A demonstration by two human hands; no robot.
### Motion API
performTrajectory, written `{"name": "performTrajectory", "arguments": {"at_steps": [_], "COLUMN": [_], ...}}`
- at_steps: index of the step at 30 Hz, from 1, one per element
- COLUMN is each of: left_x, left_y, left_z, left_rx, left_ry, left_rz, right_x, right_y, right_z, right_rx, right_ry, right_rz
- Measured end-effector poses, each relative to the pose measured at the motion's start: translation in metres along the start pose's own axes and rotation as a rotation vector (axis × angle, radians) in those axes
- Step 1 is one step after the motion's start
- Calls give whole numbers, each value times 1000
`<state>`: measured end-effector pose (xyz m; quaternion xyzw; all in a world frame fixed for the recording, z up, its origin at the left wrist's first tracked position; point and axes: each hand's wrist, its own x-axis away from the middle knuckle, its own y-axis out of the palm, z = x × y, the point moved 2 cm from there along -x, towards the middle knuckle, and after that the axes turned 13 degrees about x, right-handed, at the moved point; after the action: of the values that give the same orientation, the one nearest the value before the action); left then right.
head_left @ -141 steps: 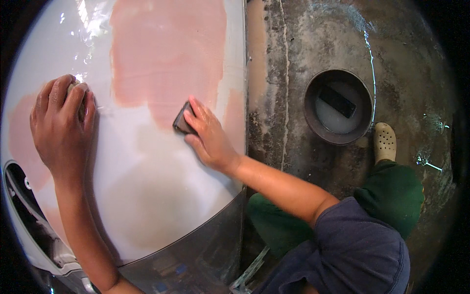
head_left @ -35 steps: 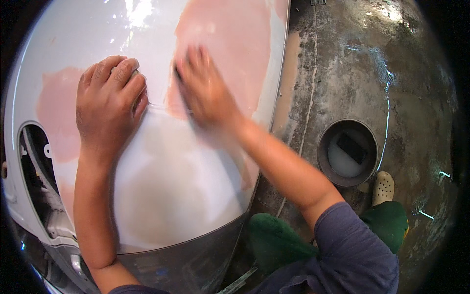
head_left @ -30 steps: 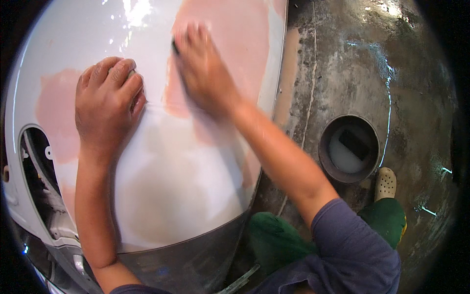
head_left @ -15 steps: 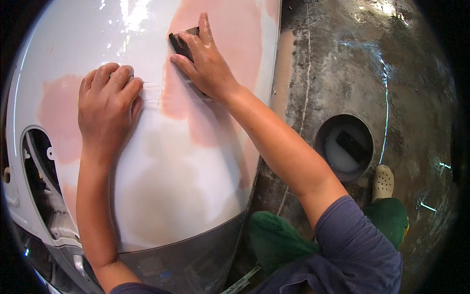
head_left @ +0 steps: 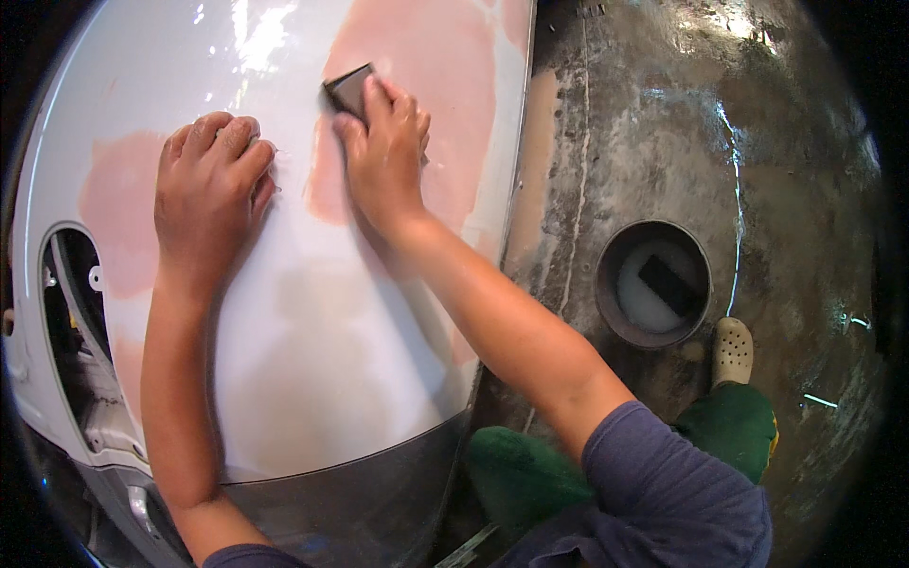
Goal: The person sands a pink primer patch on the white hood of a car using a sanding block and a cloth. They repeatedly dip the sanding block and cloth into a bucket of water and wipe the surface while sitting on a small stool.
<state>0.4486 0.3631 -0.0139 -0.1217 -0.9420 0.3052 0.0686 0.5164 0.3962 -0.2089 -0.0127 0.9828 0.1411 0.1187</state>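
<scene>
- The right hand (head_left: 388, 147) is gripping a dark block (head_left: 351, 92) between thumb and forefinger; its other fingers are bending inward, their tips partly hiding from view.
- The block is jutting out ahead of the right thumb and forefinger, slanting to their left, and is sitting over the left edge of a large pink patch (head_left: 445, 114); whether its face is touching the surface, I cannot tell.
- The left hand (head_left: 210, 189) is resting to the left of the right fingers, well apart from them, its own fingers curling over a pale lump (head_left: 252, 141) that is mostly hiding beneath them.
- Under both sets of fingers a white car panel (head_left: 294, 222) is spreading out, shining brightly beyond the left fingertips.
- To the left of the left fingers a smaller pink patch (head_left: 118, 213) is showing, and a dark opening (head_left: 71, 317) is gaping farther out, back toward the wrist.
- Behind all the fingers, toward the body, a dark grey panel (head_left: 350, 506) is bordering the white one.
- Well to the right of the right fingers a dark bucket (head_left: 609, 284) is standing on the stained floor (head_left: 795, 227), holding cloudy water (head_left: 636, 303) and a second dark block (head_left: 668, 284).
- Just beside the bucket, farther from those fingers, a tan clog (head_left: 733, 348) is resting.
</scene>
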Motion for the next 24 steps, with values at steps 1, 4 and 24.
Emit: {"name": "performTrajectory", "arguments": {"at_steps": [1,4,24], "left_x": [2,-1,12], "left_y": [0,-5,6], "left_z": [-3,-14,4], "left_rx": [-1,-34,443], "left_ry": [-21,-55,251], "left_rz": [-4,53,-141], "right_x": [21,86,85], "right_y": [-4,-21,-52], "right_z": [-1,7,14], "right_rx": [45,144,104], "right_ry": [-72,-300,-246], "right_rz": [-59,-130,-249]}}
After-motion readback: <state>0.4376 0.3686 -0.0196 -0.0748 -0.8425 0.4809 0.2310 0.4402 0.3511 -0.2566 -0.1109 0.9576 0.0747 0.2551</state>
